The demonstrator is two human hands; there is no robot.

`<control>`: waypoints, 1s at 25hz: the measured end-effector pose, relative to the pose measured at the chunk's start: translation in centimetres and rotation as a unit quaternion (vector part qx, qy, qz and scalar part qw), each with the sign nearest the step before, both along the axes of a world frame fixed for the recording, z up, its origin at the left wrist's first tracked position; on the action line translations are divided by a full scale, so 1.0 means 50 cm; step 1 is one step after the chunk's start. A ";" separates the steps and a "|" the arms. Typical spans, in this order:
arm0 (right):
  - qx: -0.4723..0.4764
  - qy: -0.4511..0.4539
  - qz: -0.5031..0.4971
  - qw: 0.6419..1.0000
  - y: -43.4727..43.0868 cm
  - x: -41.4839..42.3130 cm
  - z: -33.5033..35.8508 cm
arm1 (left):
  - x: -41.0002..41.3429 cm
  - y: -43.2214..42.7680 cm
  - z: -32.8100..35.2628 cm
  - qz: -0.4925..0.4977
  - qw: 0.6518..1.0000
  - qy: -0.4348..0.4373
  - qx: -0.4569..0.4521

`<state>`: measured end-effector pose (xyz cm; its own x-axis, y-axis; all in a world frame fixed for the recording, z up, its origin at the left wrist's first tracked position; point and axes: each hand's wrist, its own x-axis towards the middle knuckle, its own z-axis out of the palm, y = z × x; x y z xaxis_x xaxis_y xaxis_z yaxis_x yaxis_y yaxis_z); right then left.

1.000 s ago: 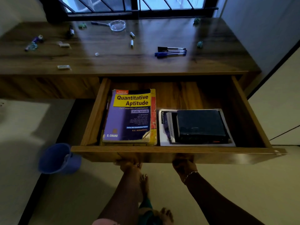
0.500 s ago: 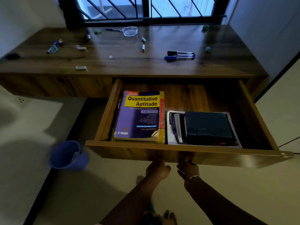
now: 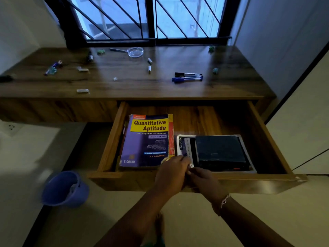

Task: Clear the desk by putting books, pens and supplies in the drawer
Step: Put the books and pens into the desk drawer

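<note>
The wooden drawer (image 3: 124,180) under the desk (image 3: 222,90) stands pulled out. Inside lie a purple "Quantitative Aptitude" book (image 3: 147,139) on the left, a spiral notebook (image 3: 185,145) and a dark book (image 3: 220,152) on top of it. Several pens (image 3: 187,77) lie together on the desk's right half. My left hand (image 3: 170,173) and my right hand (image 3: 203,180) meet over the drawer's front edge, fingers bent toward each other. A small pale speck shows between the fingertips; what it is cannot be made out.
Small supplies are scattered over the desk: short markers (image 3: 149,68), white erasers (image 3: 82,90), a glass dish (image 3: 135,51), green bits at the back. A blue bucket (image 3: 65,188) stands on the floor at the left. A barred window closes the far side.
Both hands have come up from under the drawer's front panel and now meet above its front edge. The view has shifted closer. The drawer stays out.
</note>
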<state>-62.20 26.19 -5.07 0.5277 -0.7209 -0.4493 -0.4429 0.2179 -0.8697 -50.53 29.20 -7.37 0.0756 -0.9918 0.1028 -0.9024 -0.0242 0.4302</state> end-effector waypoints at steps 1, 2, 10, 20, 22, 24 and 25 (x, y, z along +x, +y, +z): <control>-0.038 0.008 0.016 0.999 -0.018 0.004 -0.001 | 0.011 -0.015 0.003 0.012 1.000 0.006 -0.005; -0.073 0.022 0.029 0.997 -0.037 0.007 -0.003 | 0.023 -0.029 0.004 0.028 0.999 0.011 -0.012; -0.262 0.092 0.059 0.959 -0.226 0.076 0.009 | 0.149 -0.180 0.037 0.080 0.995 0.001 -0.062; -0.431 0.247 0.075 0.864 -0.570 0.264 0.052 | 0.333 -0.401 0.094 0.110 0.991 -0.010 -0.075; -0.449 0.310 0.114 0.830 -0.628 0.297 0.058 | 0.360 -0.445 0.093 0.096 0.993 -0.007 -0.061; -0.466 0.348 0.143 0.801 -0.681 0.325 0.051 | 0.384 -0.488 0.082 0.079 0.996 0.019 -0.043; -0.468 0.357 0.150 0.795 -0.702 0.336 0.044 | 0.391 -0.502 0.071 0.078 0.995 0.052 -0.025</control>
<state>-45.42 -8.90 -2.89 0.5901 -0.8057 -0.0518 -0.8061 -0.5844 -0.0933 -31.00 4.08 -3.83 0.2402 -0.9612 0.1357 -0.8400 -0.1358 0.5253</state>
